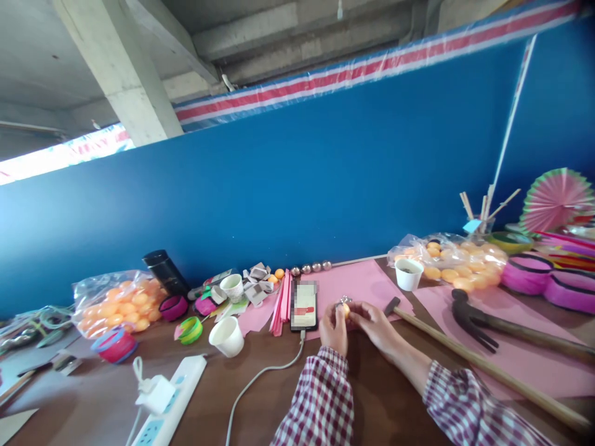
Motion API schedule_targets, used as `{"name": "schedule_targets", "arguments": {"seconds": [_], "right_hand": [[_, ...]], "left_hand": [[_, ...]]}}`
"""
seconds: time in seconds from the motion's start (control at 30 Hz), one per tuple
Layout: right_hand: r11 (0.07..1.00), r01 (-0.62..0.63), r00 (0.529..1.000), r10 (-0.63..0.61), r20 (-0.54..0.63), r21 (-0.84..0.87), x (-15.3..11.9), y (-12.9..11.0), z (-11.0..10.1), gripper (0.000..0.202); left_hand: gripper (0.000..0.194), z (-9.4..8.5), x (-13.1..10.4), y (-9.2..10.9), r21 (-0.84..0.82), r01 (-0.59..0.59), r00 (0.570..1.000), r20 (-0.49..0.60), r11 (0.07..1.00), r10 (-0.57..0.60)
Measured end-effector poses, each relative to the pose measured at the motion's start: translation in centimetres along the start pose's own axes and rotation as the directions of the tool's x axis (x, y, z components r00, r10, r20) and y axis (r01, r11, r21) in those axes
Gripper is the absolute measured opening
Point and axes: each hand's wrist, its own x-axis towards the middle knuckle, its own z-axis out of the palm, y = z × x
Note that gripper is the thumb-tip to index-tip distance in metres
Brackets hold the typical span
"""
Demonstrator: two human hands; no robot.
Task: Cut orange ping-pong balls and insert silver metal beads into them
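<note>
Both my hands meet over the brown table, just right of a phone (304,306) with a cable plugged in. Between their fingertips is a small orange ball (346,310). My left hand (333,329) pinches the ball from the left, fingers closed on it. From the right, my right hand (374,325) has its thumb and fingers closed at the ball's other side. Small silvery metal pieces (344,299) show just beyond the fingertips; whether they are fixed to the ball is too small to tell. Pink paper (357,282) lies behind the hands.
A hammer (511,325) and a long-handled tool (465,356) lie at right. White cups (227,336) (409,274) stand on both sides. Bags of orange balls (123,303) (453,260) sit left and right. A power strip (171,402) is at front left, a black bottle (165,272) behind.
</note>
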Motion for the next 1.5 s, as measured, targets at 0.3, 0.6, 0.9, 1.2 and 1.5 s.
{"name": "schedule_targets", "arguments": {"seconds": [0.3, 0.6, 0.9, 1.2, 1.5], "right_hand": [[0.999, -0.028, 0.998, 0.027, 0.048, 0.031, 0.0, -0.1, 0.2, 0.043], [0.962, 0.101, 0.994, -0.088, 0.061, -0.253, 0.0, -0.1, -0.1, 0.049], [0.858, 0.192, 0.976, -0.220, -0.002, -0.477, -0.3, 0.6, -0.1, 0.038], [0.859, 0.090, 0.993, -0.116, -0.021, -0.504, -0.4, 0.5, 0.0, 0.042], [0.891, 0.105, 0.991, -0.130, -0.028, -0.442, 0.1, 1.3, -0.7, 0.039]], "left_hand": [[0.034, 0.0, 0.2, -0.5, -0.084, 0.034, 0.999, -0.016, 0.996, -0.035], [0.031, 0.1, 0.0, -0.2, -0.238, 0.059, 0.998, 0.052, 0.970, -0.048], [0.029, -0.1, 0.1, -0.5, -0.059, -0.068, 0.996, 0.046, 0.996, 0.071], [0.028, -0.2, 0.1, 0.7, -0.133, 0.003, 0.989, -0.145, 0.991, -0.023], [0.027, -0.3, 0.1, 0.8, -0.153, 0.103, 0.988, -0.096, 0.983, -0.119]]}}
